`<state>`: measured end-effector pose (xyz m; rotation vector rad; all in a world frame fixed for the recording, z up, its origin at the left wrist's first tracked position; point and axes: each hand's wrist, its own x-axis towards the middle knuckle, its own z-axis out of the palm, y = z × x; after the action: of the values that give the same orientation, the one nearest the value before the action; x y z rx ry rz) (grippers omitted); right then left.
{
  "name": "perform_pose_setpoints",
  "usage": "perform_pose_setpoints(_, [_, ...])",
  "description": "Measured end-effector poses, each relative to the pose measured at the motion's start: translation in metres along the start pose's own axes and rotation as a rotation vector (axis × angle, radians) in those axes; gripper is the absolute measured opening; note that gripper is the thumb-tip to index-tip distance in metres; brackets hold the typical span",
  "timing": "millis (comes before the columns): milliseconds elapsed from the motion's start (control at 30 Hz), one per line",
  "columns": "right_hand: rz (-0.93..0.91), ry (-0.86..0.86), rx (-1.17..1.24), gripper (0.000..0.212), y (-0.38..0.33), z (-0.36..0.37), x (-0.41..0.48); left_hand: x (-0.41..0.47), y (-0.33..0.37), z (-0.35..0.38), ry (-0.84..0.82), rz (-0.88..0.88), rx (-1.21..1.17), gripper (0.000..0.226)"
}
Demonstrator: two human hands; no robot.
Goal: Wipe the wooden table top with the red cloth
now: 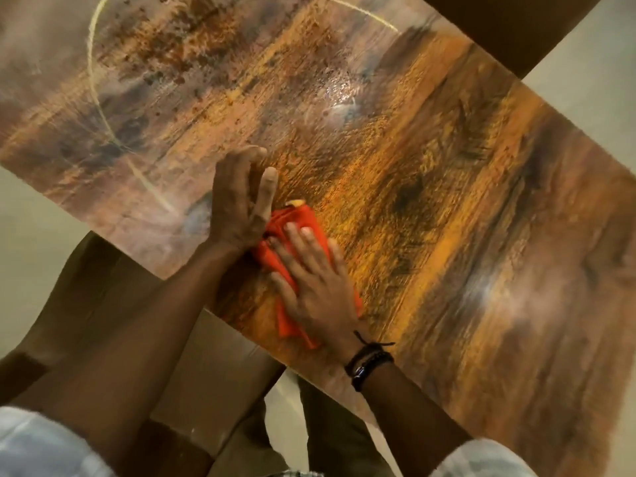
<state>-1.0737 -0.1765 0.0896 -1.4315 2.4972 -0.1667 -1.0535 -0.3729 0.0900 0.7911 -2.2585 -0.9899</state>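
The wooden table top (430, 173) fills most of the head view, streaked with orange-brown grain and dusty pale patches. The red cloth (303, 220) lies bunched near the table's near edge. My right hand (315, 282) presses flat on the cloth, fingers spread, a dark bracelet on the wrist. My left hand (241, 201) rests beside it with fingers extended on the wood, its palm edge touching the cloth's left end. Part of the cloth is hidden under both hands.
A pale curved ring mark (99, 111) and dark specks sit on the far left of the table. A wet shiny spot (339, 94) lies mid-table. A brown cardboard box (192, 387) stands below the near edge. Pale floor (585, 74) shows beyond the far edge.
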Motion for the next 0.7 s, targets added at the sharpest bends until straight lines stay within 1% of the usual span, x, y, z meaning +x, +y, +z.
perform_pose_setpoints(67, [0.071,0.049,0.014,0.057,0.029,-0.01,0.01,0.011,0.003,0.014,-0.08,0.081,0.094,0.057])
perform_pose_setpoints(100, [0.139,0.076,0.01,0.058,0.05,-0.015,0.02,0.017,0.005,0.021,-0.136,0.104,0.174,0.058])
perform_pose_setpoints(167, [0.207,0.11,0.001,0.059,0.088,-0.027,0.047,0.025,0.009,0.033,-0.238,0.139,0.331,0.063])
perform_pose_setpoints(233, [0.236,0.148,-0.014,0.059,0.105,-0.03,0.077,0.022,0.004,0.04,-0.253,0.202,0.42,0.068])
perform_pose_setpoints(300, [0.265,0.198,-0.048,0.059,0.121,-0.034,0.112,0.021,0.001,0.042,-0.24,0.2,0.441,0.07])
perform_pose_setpoints(367, [0.295,0.191,-0.04,0.06,0.139,-0.044,0.152,0.024,0.002,0.043,-0.236,0.184,0.461,0.071])
perform_pose_setpoints(467, [0.293,0.138,-0.008,0.061,0.143,-0.057,0.212,0.024,0.001,0.045,-0.225,0.188,0.492,0.071])
perform_pose_setpoints(567, [0.252,0.113,-0.004,0.06,0.128,-0.061,0.257,0.024,0.001,0.045,-0.216,0.192,0.477,0.073])
perform_pose_setpoints(633, [0.191,0.087,-0.025,0.059,0.11,-0.058,0.267,0.024,0.0,0.045,-0.213,0.185,0.467,0.074])
perform_pose_setpoints(700, [0.086,0.076,-0.045,0.058,0.096,-0.053,0.257,0.023,0.0,0.044,-0.217,0.167,0.45,0.075])
